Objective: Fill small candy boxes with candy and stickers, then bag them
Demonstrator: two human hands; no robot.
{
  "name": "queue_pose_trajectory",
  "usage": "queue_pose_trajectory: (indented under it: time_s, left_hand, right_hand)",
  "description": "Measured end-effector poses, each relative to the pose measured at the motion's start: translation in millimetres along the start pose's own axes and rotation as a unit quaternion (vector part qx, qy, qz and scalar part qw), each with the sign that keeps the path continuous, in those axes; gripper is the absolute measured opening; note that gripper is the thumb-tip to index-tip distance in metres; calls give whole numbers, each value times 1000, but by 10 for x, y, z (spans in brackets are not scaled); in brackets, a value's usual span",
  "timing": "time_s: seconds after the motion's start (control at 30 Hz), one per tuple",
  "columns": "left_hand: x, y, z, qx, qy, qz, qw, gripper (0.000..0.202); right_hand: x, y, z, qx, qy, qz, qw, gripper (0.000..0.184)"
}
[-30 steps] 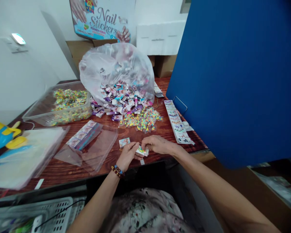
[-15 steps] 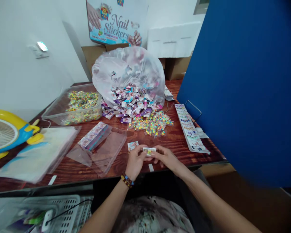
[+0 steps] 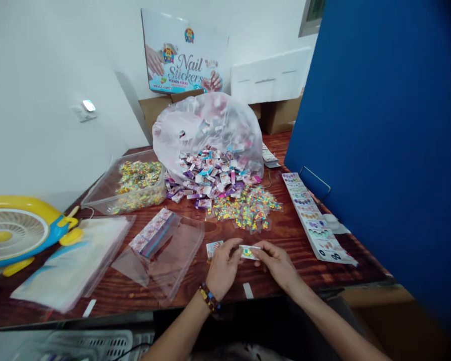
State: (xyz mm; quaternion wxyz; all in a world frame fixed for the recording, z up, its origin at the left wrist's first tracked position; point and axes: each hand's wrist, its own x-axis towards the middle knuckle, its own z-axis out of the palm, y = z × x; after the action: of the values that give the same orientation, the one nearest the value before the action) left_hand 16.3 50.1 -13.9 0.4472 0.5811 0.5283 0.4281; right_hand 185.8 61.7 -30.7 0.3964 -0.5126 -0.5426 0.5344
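Note:
Between the fingertips of both hands is a small white card [image 3: 244, 247] with a clear packet of yellow and green candies [image 3: 248, 252] against it. My left hand [image 3: 223, 269] pinches its left end; my right hand [image 3: 280, 264] pinches the right end. A small printed box [image 3: 212, 247] lies on the table just left of my left fingers. Beyond the hands is a heap of small candy packets [image 3: 250, 208]. Behind it, a pile of little printed boxes [image 3: 210, 173] spills from a large clear plastic bag [image 3: 206, 113].
A clear tub [image 3: 97, 193] of candy packets stands at the left. Nearer are a row of boxes [image 3: 152, 230] on plastic sleeves [image 3: 180, 255], a stack of clear bags [image 3: 71, 265] and a yellow-blue fan [image 3: 22, 230]. Nail sticker strips [image 3: 310, 218] lie right, beside a blue panel [image 3: 379, 150].
The view has tilted up and turned slightly left, so everything sits lower and further right. Both hands still hold the card and candy packet, now with the fingers more spread along it.

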Motion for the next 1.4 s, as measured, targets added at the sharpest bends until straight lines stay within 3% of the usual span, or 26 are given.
queue_pose_trajectory:
  time_s: [0.1,0.13,0.23,0.33,0.47,0.67,0.87,1.0,1.17,1.27,1.4]
  left_hand:
    - [385,45,-313,242,42,111,963,25]
    - [551,59,-425,337,57,126,931,25]
    - [1078,92,-679,417,89,113,897,27]
    - [1527,121,-732,474,105,104,868,26]
    - [1883,147,-613,524,104,108,839,34]
    - [1906,154,-537,565,87,124,811,27]
    - [1700,187,-701,592,69,129,793,24]
    - [1776,232,-761,625,90,113,767,31]
    - [2028,214,-517,659,-16,159,735,23]
    - [2159,161,-378,674,-55,170,716,30]
    - [2291,138,-374,694,-86,177,693,34]
  right_hand:
    - [-3,117,-135,-76,21,-12,997,30]
    - [-15,144,-173,-88,15,-17,996,30]
    - [-44,179,-231,-105,-7,-26,994,30]
    - [-40,167,-223,-94,-14,-15,995,31]
    - [-32,131,-215,-113,-18,-37,993,31]
    - [-60,102,-224,-123,-20,-36,992,31]
    - [-61,76,-230,-121,-25,-58,991,29]
    - [-49,108,-232,-118,-34,-54,991,26]
    - [-35,145,-233,-119,-40,-49,991,26]
    - [-30,143,-237,-117,-41,-39,992,28]
    - [-32,156,-241,-115,-44,-38,992,27]
